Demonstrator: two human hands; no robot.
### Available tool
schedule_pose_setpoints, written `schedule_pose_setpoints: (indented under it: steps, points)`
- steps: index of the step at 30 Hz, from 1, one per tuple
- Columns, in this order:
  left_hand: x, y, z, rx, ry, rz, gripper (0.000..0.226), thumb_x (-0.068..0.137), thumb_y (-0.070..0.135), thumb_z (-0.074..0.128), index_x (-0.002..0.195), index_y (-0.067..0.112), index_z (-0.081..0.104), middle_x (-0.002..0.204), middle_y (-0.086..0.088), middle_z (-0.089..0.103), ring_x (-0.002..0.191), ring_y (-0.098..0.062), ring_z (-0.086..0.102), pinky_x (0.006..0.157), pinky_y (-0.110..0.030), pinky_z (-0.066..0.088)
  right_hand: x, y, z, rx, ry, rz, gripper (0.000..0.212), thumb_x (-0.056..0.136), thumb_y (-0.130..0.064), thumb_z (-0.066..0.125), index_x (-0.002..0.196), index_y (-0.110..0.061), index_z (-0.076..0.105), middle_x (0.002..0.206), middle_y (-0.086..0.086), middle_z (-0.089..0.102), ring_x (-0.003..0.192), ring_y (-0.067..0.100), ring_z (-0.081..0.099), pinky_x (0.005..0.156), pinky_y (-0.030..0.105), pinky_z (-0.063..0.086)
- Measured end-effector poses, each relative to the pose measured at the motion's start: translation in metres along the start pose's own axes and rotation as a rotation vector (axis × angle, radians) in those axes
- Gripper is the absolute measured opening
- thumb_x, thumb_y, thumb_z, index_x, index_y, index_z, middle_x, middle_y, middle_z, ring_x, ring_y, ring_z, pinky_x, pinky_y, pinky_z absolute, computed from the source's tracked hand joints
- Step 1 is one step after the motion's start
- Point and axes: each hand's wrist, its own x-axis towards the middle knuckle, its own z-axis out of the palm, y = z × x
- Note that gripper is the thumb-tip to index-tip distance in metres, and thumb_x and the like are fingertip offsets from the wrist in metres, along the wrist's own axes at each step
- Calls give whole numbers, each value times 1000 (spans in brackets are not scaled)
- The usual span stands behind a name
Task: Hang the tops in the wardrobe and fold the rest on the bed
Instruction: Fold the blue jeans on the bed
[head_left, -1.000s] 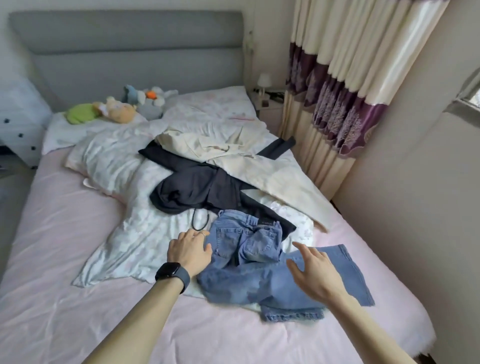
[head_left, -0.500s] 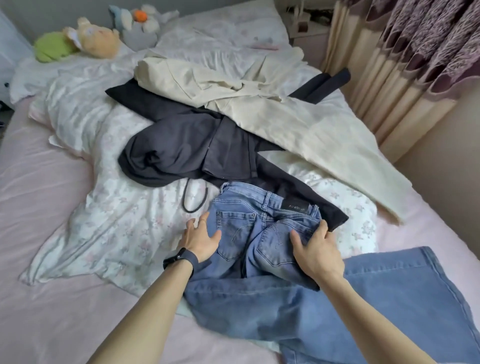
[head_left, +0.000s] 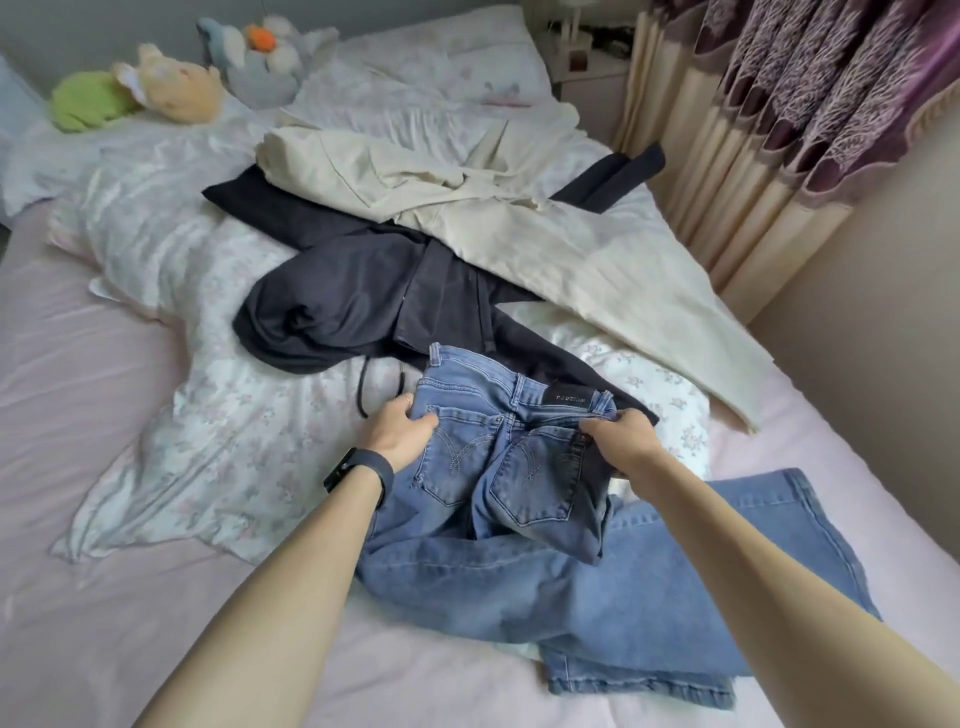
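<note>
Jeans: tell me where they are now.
Head view: the jeans lie near right on the bed, just in front of the black garment, waist held by the left hand and the right hand.

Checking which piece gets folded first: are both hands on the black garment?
No, the left hand and the right hand grip the jeans at the waistband; the black garment lies untouched behind them.

Blue jeans (head_left: 519, 519), pink bed (head_left: 104, 597)
</note>
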Motion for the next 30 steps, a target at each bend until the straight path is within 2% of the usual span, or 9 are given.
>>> schedule_pose_setpoints:
  steps: [3, 6, 8, 10, 14, 19, 25, 28, 30]
  points:
    - [-31, 18, -34, -222, -26, 18, 14, 88, 30, 66, 100, 25, 62, 87, 13, 64, 77, -2, 55, 66, -21, 39, -35, -23, -18, 101, -11, 8, 26, 89, -34, 67, 86, -10, 57, 85, 10, 55, 69, 22, 48, 59, 29, 36]
    - [-71, 35, -77, -437, -41, 28, 23, 89, 25, 69, 110, 23, 63, 108, 5, 68, 97, -14, 62, 82, -27, 42, -91, -54, -39, 198, 38, 44, 70, 77, -69, 67, 113, -10, 58, 109, 7, 62, 96, 26, 61, 79, 36, 49]
    - [-95, 48, -101, -487, -34, 98, 22, 91, 25, 69, 113, 20, 65, 111, 3, 69, 104, -17, 64, 88, -29, 46, -122, -69, -53, 176, 61, -14, 79, 72, -78, 64, 110, -8, 63, 107, 7, 67, 99, 29, 65, 89, 42, 54]
    - [-127, 60, -132, -509, -11, 184, 23, 94, 36, 68, 109, 20, 67, 106, 5, 70, 103, -15, 64, 89, -28, 50, -163, -85, -68, 140, 77, -144, 66, 75, -73, 64, 105, -14, 70, 105, 8, 72, 99, 29, 69, 95, 46, 55]
    - [-190, 72, -184, -543, 53, 291, 36, 92, 47, 67, 110, 16, 72, 109, 2, 73, 106, -17, 67, 101, -38, 51, -250, -108, -96, 145, 110, -377, 62, 79, -60, 67, 128, -23, 65, 121, 3, 71, 113, 21, 66, 103, 47, 50]
    - [-298, 74, -242, -675, 179, 427, 7, 89, 45, 69, 93, 42, 74, 97, 18, 75, 97, -2, 69, 93, -33, 53, -364, -114, -132, 266, 159, -618, 7, 96, -34, 63, 100, -35, 69, 96, -13, 76, 99, 11, 70, 98, 41, 54]
    - [-435, 70, -294, -865, 50, 458, 23, 94, 29, 68, 112, 14, 73, 109, -2, 76, 108, -27, 70, 93, -42, 55, -494, -104, -169, 413, 218, -703, 28, 88, -41, 65, 100, -16, 73, 99, 1, 76, 98, 22, 71, 99, 54, 53]
    - [-512, 68, -317, -895, 33, 552, 25, 93, 28, 69, 109, 11, 76, 112, -7, 75, 108, -28, 70, 90, -38, 55, -563, -91, -185, 465, 174, -768, 34, 77, -60, 71, 89, -30, 79, 91, -2, 79, 93, 18, 75, 93, 44, 58]
    - [-564, 68, -325, -884, 15, 639, 24, 89, 35, 73, 103, 17, 79, 112, -6, 75, 109, -24, 70, 91, -33, 55, -599, -80, -193, 459, 215, -818, 40, 80, -61, 71, 90, -23, 79, 86, -2, 78, 83, 14, 70, 91, 46, 56]
